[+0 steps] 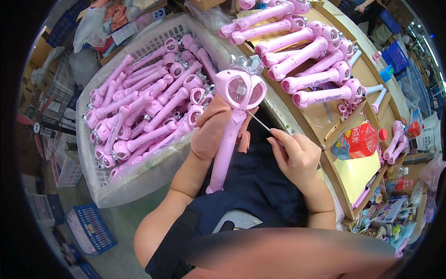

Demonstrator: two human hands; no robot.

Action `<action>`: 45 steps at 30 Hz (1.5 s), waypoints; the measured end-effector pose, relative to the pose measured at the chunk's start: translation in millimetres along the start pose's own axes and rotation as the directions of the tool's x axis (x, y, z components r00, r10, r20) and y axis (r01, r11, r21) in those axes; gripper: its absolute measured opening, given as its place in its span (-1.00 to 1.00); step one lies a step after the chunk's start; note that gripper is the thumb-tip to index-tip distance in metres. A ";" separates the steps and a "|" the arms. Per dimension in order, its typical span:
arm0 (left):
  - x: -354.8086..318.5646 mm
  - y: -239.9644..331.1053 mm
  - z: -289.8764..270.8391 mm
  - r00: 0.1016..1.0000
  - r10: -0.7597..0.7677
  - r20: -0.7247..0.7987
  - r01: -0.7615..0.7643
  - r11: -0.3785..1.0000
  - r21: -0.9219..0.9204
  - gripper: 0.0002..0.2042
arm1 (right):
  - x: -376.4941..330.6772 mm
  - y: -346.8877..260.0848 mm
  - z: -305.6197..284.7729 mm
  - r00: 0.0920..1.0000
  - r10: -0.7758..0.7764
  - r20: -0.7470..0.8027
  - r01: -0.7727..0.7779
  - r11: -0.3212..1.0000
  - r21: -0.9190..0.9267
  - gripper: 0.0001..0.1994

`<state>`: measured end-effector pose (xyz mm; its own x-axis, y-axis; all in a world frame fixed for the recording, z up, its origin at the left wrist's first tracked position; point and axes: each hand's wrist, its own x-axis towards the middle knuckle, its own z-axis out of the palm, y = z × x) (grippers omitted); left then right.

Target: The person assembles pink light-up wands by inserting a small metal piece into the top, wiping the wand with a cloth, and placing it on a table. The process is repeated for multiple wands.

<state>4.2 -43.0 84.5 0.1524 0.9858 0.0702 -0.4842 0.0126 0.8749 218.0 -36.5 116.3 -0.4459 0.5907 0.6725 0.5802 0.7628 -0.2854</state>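
Note:
My left hand, covered by a dusty-pink glove, is closed round the neck of a pink toy wand. The wand stands head up in front of my dark clothing. Its round head has clear windows, with a silver crown piece on top. Between the fingers of my right hand is a thin metal rod-like tool. The tool's tip meets the wand just under its head; its other end is hidden in my grip, so its exact kind does not show.
On my left, a white plastic basket lined with clear film holds many similar wands. More wands lie on a divided cardboard tray at right, near a red-labelled bottle and yellow paper. Blue crates sit on the floor.

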 end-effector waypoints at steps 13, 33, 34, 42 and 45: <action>2.8 -7.6 -6.9 0.997 -0.023 -0.078 0.032 0.993 0.115 -0.87 | 3.4 -6.2 -11.1 0.998 -0.054 0.020 0.056 0.996 -0.076 -0.77; -2.3 -2.9 -17.7 0.991 0.132 0.012 -0.111 0.781 0.614 -0.73 | -12.3 -7.4 -22.4 0.833 0.453 0.317 -0.543 0.779 0.315 -0.83; 3.7 -2.2 -17.5 0.996 0.052 0.069 -0.074 0.928 0.366 -0.72 | -12.6 -9.6 -24.9 0.873 0.430 0.231 -0.485 0.818 0.309 -0.83; 3.3 14.4 24.1 0.949 -0.109 -0.297 0.061 0.985 -0.164 -0.46 | -2.0 -14.1 1.0 0.991 0.133 0.031 -0.135 0.988 0.073 -0.82; 2.3 13.6 26.0 0.932 -0.157 -0.326 0.066 0.959 -0.275 -0.47 | 2.3 -14.2 2.9 0.994 0.095 0.047 -0.097 0.994 0.044 -0.82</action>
<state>20.3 -44.9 109.0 -0.0628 0.9715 -0.2286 -0.6912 0.1229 0.7121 206.7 -45.2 119.8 -0.4200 0.6724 0.6094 0.5903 0.7125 -0.3793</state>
